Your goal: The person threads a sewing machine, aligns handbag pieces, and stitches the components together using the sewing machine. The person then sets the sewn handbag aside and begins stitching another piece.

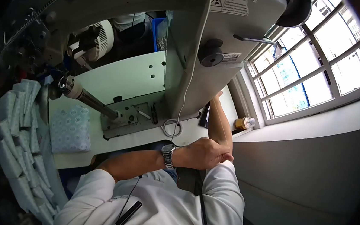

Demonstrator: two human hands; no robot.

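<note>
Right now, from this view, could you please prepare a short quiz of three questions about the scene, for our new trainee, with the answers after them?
1. In this view, the left hand overlaps which part of the person?
A) the right knee
B) the right arm
C) the left shoulder

2. True or false: the pale, patterned, cloth-like bundle lies on the left part of the white table.

3. Fill in the missing word: the silver metal wristwatch is worn on the ____ wrist.

Key: 1. B; 2. true; 3. left

Sewing workshop, large industrial machine [223, 28], caution label [233, 2], piled fabric bundles [21, 130]
</note>
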